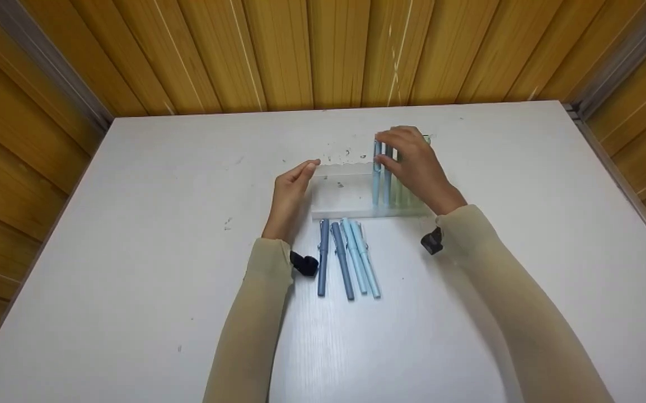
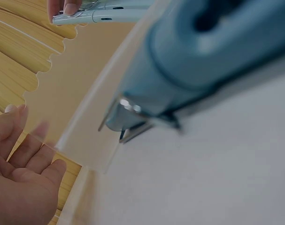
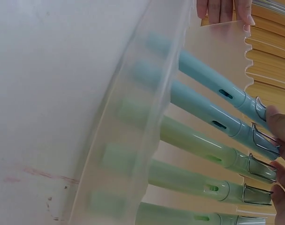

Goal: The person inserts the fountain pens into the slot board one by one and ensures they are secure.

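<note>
A clear plastic pen stand (image 1: 340, 193) with a scalloped top edge stands on the table. My left hand (image 1: 292, 190) grips its left edge, with fingertips showing through the plastic in the left wrist view. In the stand's right part lean a light blue pen (image 3: 208, 79), a second blue pen (image 3: 203, 110) and several pale green pens (image 3: 198, 140). My right hand (image 1: 412, 162) pinches the leftmost light blue pen near its clip, its other fingers close to the neighbouring caps. The lower ends of these pens sit behind the stand's frosted front lip (image 3: 128, 103).
In front of the stand lie two dark blue pens (image 1: 323, 257) and two light blue pens (image 1: 356, 257), caps toward the stand. The white table (image 1: 160, 224) carries small dark marks. Yellow wood-look panels (image 1: 334, 56) rise behind it. A black wrist strap piece (image 1: 304, 264) hangs near the pens.
</note>
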`<state>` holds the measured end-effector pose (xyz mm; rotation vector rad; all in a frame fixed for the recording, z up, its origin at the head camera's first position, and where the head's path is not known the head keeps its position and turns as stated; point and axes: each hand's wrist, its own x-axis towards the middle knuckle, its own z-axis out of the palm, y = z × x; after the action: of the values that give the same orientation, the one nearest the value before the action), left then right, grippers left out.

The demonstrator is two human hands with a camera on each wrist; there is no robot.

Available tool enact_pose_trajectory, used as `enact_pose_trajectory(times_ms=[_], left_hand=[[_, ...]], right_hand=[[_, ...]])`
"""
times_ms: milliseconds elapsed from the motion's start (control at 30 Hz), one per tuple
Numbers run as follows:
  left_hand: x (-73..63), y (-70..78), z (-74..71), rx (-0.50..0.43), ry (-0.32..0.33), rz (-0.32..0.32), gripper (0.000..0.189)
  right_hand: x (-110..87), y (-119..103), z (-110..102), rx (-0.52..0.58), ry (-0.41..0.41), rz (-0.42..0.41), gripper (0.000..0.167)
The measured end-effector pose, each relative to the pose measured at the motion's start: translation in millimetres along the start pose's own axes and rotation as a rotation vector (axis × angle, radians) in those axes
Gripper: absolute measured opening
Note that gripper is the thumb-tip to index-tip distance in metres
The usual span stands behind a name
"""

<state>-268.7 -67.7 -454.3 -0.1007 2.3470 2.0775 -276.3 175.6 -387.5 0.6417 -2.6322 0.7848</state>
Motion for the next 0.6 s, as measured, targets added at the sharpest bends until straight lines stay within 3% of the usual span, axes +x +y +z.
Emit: enact_pose_trajectory(times_ms=[233, 600], left_hand=[[-0.3, 2.5, -0.3, -0.002, 0.002, 0.001, 0.041], [-0.1, 1.2, -0.9, -0.024, 0.003, 0.009, 0.039]], right_hand=[[1.0, 0.6, 3.2, -0.028, 0.002, 0.010, 0.042], [-7.7, 5.5, 6.0, 0.006, 0.126, -0.083, 0.045]])
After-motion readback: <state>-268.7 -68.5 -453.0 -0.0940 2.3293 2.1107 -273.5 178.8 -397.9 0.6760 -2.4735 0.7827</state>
